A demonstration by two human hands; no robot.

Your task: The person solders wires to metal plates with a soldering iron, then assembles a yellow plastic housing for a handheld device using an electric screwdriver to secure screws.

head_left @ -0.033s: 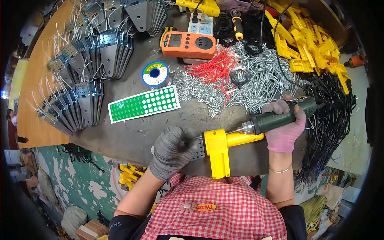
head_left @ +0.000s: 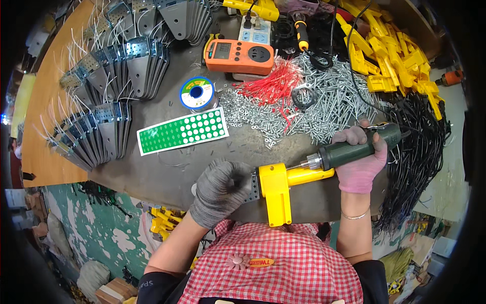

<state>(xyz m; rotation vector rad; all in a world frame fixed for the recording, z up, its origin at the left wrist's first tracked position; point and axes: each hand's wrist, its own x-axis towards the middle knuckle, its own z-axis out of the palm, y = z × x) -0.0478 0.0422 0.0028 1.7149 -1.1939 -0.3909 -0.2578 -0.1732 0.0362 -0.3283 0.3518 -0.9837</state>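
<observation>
Left hand [head_left: 218,191], grey knit glove, fingers curled shut over the near end of a perforated grey metal bracket [head_left: 253,187]; only a short strip of the bracket shows past the knuckles, toward the right hand. Butted against that strip sits the T-shaped yellow plastic housing [head_left: 276,192], its long leg pointing back at the person, its short arm running on to the right.

Right hand [head_left: 360,161], pink glove, fingers wrapped tight round the dark green barrel of an electric screwdriver [head_left: 354,148]. The silver chuck lies just left of the fingertips, and the bit meets the yellow arm at a shallow slant. Whether the tip is seated in a screw head cannot be told.

Judgement on doing this well: keep the bit in line with the screw axis, not slanted, and press along it before triggering. The left hand should pin bracket and housing flat on the dark grey worktop [head_left: 167,172] so nothing twists. Keep the black cord clear of the wrist.

Beyond the right-hand fingers: a heap of small silver screws [head_left: 329,109] and a bundle of red wire ties [head_left: 271,83]. Beyond the left-hand fingers: a green dotted sticker sheet [head_left: 182,131], a blue-labelled solder spool [head_left: 197,92], an orange meter [head_left: 239,55], and fanned stacks of grey brackets [head_left: 139,66].
</observation>
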